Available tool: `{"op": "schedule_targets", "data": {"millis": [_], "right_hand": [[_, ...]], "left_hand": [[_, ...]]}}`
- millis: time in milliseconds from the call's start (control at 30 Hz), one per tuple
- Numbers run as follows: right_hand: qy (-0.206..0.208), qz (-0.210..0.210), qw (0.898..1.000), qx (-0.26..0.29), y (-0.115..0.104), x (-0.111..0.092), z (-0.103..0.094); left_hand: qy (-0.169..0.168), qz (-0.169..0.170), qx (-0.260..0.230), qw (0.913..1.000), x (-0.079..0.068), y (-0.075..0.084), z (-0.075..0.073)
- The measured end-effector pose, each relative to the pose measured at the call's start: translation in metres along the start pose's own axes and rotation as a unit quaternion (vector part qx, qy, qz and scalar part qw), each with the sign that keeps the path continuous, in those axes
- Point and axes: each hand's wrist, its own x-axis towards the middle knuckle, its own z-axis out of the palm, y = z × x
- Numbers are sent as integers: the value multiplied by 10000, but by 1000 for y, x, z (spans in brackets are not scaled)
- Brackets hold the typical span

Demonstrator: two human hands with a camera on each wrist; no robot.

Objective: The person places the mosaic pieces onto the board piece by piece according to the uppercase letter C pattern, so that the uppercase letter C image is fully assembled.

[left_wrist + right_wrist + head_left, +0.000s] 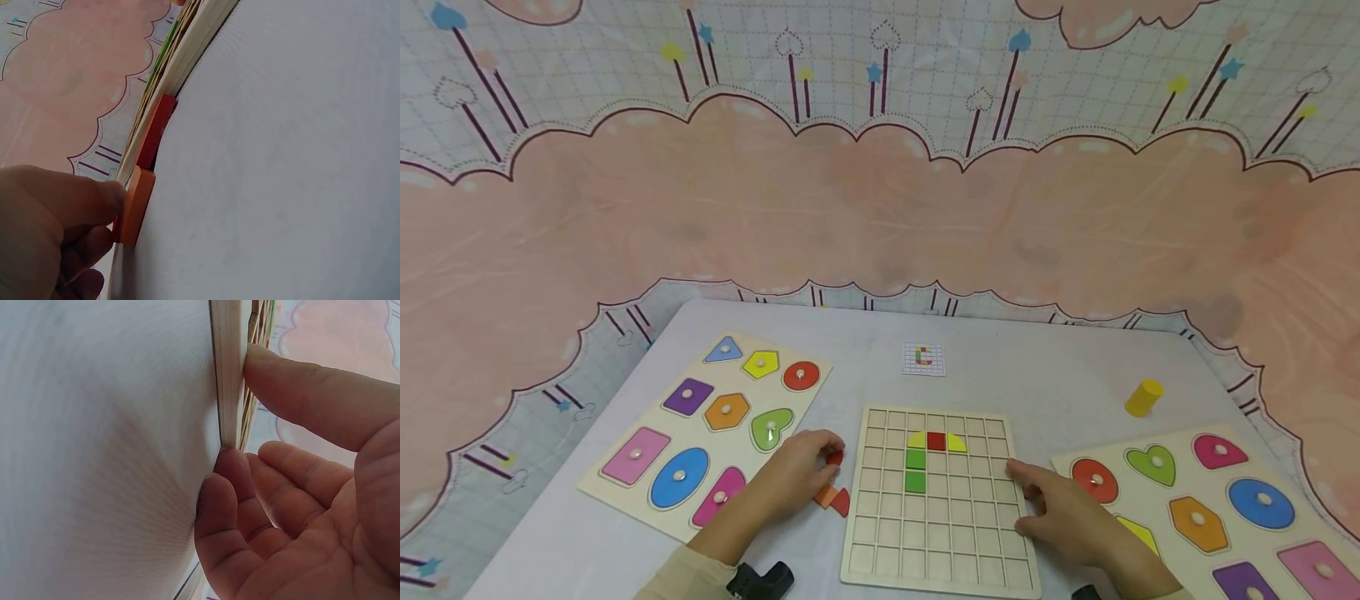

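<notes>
Beige grid board (938,533), head view: flat on the white tabletop (1037,358), two green pieces (915,459), a red square (936,442) and two yellow pieces (957,443) sitting in its upper half.
Left hand (797,468), head view: just left of the board, and it's pinching a red piece (835,457)!
Orange piece (136,206), left wrist view: beside the thumb, touching another red piece (156,132).
Right hand (319,519), right wrist view: fingers loosely bent, thumb against the board's edge.

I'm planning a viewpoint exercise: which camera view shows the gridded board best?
The head view: it shows the gridded board with nearly all its face visible. The left wrist view gives mainly its edge; the right wrist view likewise, with the right hand at it.
</notes>
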Motion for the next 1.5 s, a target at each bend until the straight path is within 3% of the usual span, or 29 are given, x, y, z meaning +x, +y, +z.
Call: {"op": "schedule_targets", "data": {"millis": [733,1000,1500], "right_hand": [[32,-39,10000,-23,-1,0,-1],[25,-37,10000,-40,1,0,-1],[17,-38,9999,-113,1,0,-1]], "left_hand": [[126,-147,166,9997,3,3,-2],[69,46,110,9999,4,2,-1],[349,-295,302,9985,6,0,3]]}}
